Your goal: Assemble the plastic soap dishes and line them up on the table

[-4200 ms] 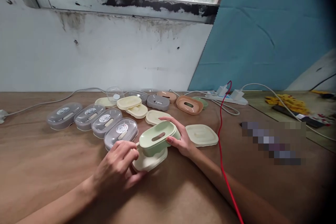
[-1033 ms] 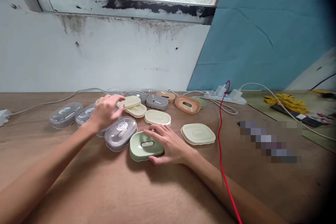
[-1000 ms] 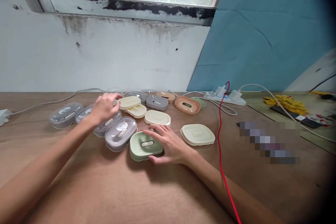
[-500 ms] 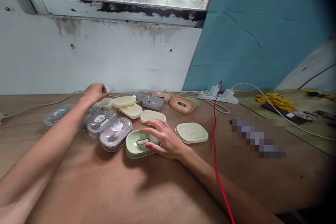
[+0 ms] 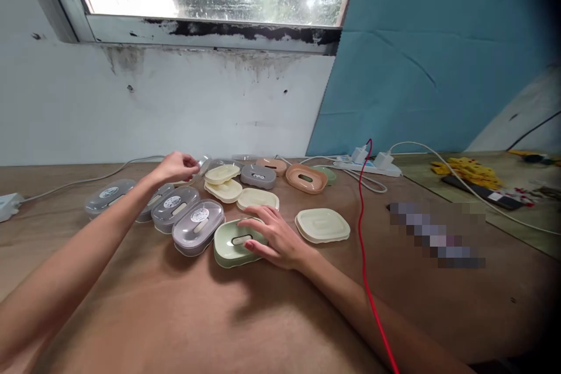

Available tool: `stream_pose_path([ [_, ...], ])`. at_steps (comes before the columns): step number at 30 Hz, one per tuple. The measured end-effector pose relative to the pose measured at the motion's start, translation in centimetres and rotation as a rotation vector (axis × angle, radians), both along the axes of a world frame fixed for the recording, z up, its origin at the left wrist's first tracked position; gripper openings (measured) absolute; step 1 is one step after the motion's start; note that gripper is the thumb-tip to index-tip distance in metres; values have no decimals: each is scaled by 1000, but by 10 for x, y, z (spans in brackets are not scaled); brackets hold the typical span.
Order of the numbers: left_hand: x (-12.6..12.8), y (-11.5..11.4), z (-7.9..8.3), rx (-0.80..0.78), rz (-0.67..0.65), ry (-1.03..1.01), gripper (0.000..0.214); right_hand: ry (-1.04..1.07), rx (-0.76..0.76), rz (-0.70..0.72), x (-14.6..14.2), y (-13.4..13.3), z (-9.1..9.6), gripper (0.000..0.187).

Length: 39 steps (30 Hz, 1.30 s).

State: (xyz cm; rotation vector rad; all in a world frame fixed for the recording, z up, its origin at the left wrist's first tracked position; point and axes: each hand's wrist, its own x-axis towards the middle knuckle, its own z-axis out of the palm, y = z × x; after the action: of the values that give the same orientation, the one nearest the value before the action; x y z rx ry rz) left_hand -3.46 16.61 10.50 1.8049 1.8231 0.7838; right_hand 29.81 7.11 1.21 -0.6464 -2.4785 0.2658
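Note:
My left hand (image 5: 179, 167) is closed at the back of the table, its fingers pinching the edge of a clear plastic lid (image 5: 204, 164). Spread over the right side of a pale green soap box (image 5: 228, 251) is my right hand (image 5: 280, 239), fingertips and thumb resting on its top. Left of that box stand several grey soap boxes with clear lids and round stickers, the nearest being this grey box (image 5: 199, 228). Cream oval pieces (image 5: 258, 198) lie behind the green box, two of them stacked (image 5: 222, 182). My left forearm partly covers the grey boxes.
Right of my hand lie stacked cream pieces (image 5: 322, 225). An orange soap dish (image 5: 305, 179) and a grey one (image 5: 258, 177) sit at the back. A red cable (image 5: 363, 257) crosses the table from a power strip (image 5: 381, 168). A blurred item (image 5: 433, 236) lies at right.
My left hand has moved right with the clear lid, towards the stacked cream pieces. My right hand stays on the green soap box. The view has shifted slightly.

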Motion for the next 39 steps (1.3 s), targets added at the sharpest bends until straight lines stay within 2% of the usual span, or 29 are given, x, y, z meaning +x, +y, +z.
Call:
stream_pose_path([
  [4, 9, 7, 11, -22, -86, -20, 31, 19, 23, 8, 3, 3, -1, 56],
  [10, 22, 11, 31, 96, -34, -34, 35, 54, 97, -79, 4, 6, -2, 56],
  [14, 49, -16, 44, 249, -24, -122, 34, 170, 212, -251, 2, 5, -1, 66],
  [17, 78, -57, 47, 253, -205, -407, 34, 303, 276, -345, 0, 4, 0, 88],
  [20, 98, -104, 37, 25, -399, -612, 37, 421, 294, -345, 0, 5, 1, 104],
  [23, 102, -137, 17, -242, -418, -742, 43, 478, 299, -312, 2, 7, 2, 100],
  [26, 93, -150, -5, -449, -368, -818, 47, 441, 168, -162, 4, 8, 1, 82],
  [28, 85, -149, -16, -473, -325, -827, 47, 376, 2, -32, 4, 8, -1, 85],
  [31, 78, -145, -24, -455, -296, -739, 45, 325, -170, 35, 3, 10, -5, 106],
  [34, 75, -144, -20, -390, -330, -384, 48, 334, -275, 1, 4, 13, -8, 100],
  [37, 70, -144, -14, -64, -290, 115, 51, 307, -361, 4, 8, 16, -7, 101],
  [39, 68, -144, -15, 151, -261, 307, 53, 233, -365, 15, 9, 15, -5, 99],
])
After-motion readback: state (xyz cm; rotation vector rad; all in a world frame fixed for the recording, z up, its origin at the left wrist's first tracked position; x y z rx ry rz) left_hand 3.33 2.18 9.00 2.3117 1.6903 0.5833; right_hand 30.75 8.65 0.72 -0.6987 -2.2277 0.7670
